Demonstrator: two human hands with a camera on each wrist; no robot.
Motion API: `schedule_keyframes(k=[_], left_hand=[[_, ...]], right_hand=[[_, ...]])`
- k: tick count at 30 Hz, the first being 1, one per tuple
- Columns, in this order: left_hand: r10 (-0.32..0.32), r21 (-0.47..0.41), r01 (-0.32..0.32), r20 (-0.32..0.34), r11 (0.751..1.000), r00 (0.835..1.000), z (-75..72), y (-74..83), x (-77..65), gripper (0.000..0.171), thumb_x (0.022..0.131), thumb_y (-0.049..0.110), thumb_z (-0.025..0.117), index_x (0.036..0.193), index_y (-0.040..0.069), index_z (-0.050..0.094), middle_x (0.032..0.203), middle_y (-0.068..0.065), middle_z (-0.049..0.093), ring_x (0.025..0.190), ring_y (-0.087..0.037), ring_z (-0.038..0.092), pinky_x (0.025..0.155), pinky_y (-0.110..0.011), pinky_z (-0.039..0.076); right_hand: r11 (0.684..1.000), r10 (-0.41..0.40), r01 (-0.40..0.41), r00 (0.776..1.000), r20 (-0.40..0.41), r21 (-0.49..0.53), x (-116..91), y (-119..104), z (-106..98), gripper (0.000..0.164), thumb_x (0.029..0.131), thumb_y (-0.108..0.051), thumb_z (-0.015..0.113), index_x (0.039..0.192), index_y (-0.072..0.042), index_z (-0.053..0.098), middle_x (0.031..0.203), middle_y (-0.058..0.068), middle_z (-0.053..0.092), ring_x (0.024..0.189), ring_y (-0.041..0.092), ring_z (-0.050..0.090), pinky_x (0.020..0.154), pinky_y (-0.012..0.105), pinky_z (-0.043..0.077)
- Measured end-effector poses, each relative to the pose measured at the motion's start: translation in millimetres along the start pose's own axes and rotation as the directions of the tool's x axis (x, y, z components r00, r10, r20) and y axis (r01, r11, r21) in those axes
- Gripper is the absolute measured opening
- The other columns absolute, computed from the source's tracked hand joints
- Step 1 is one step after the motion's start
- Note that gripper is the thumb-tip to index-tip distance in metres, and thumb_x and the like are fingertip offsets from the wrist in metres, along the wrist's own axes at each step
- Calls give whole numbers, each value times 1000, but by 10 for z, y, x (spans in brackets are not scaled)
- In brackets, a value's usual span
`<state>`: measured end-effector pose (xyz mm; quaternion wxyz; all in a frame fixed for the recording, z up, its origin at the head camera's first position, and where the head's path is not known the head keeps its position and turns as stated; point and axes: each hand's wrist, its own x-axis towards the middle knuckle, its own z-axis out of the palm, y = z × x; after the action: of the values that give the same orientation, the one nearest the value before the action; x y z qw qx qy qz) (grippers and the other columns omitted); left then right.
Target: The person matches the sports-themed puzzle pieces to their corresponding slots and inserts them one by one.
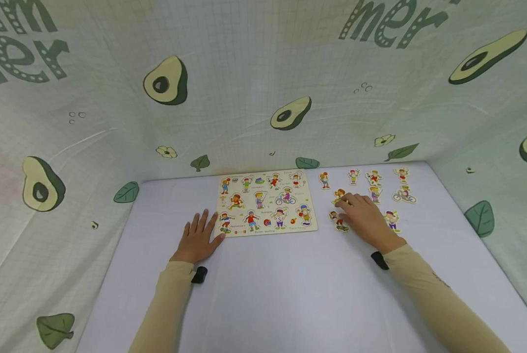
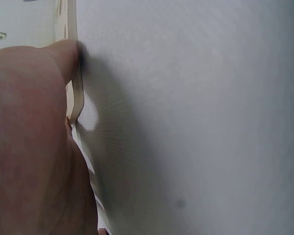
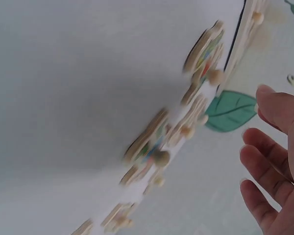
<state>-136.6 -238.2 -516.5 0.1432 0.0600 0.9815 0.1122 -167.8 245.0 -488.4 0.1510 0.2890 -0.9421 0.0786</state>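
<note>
A wooden picture puzzle board (image 1: 307,191) with printed sporting children lies flat at the table's back. Beside its lower left corner, my left hand (image 1: 196,240) rests with fingers spread; the thumb meets the board's edge (image 2: 77,100) in the left wrist view. Over the loose knobbed pieces on the right is my right hand (image 1: 366,218), its fingers bent loosely with nothing between them in the right wrist view. Nearest to it are a runner piece (image 1: 339,194) and a skateboarder piece (image 1: 341,227), both partly covered by the fingers in the head view.
Several more figure pieces lie right of the board, among them a cyclist (image 1: 404,194), a baseball player (image 1: 392,220) and a basketball player (image 1: 324,180). Small wooden knobs (image 3: 161,158) stick up from the pieces. An avocado-print cloth (image 1: 228,127) hangs behind the white table (image 1: 281,294).
</note>
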Motion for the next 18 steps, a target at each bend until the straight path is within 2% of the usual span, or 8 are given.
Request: schedule_keyframes(k=[4, 8, 11, 18], left_hand=[[2, -4, -2, -7, 1000, 1000, 6, -4, 15, 80, 108, 49, 52, 170, 11, 19, 177, -22, 5, 162, -48, 2, 129, -65, 4], [-6, 2, 6, 3, 1000, 1000, -32, 44, -2, 79, 108, 47, 53, 170, 10, 20, 177, -22, 6, 162, -48, 3, 129, -65, 5], [-6, 7, 6, 1, 1000, 1000, -36, 57, -10, 79, 108, 47, 53, 170, 10, 21, 176, -23, 7, 161, -49, 4, 129, -66, 5], [-11, 7, 11, 11, 1000, 1000, -31, 47, -13, 80, 108, 48, 53, 170, 10, 19, 177, -22, 4, 161, -49, 2, 129, -65, 4]], right_hand=[[1000, 12, -12, 1000, -19, 1, -116, 116, -50, 31, 87, -2, 85, 115, -3, 70, 112, 16, 66, 101, 38, 65, 97, 60, 51], [999, 33, -33, 999, -24, 10, -231, 203, -100, 30, 86, -1, 85, 112, -3, 72, 110, 16, 67, 103, 39, 66, 92, 59, 51], [998, 62, -62, 998, -16, 10, -327, 266, -127, 30, 85, -2, 86, 111, -4, 72, 109, 17, 67, 103, 39, 65, 87, 58, 51], [991, 129, -129, 992, 12, -31, -528, 405, -189, 35, 84, -4, 87, 114, -1, 71, 113, 21, 67, 105, 45, 65, 85, 62, 51]])
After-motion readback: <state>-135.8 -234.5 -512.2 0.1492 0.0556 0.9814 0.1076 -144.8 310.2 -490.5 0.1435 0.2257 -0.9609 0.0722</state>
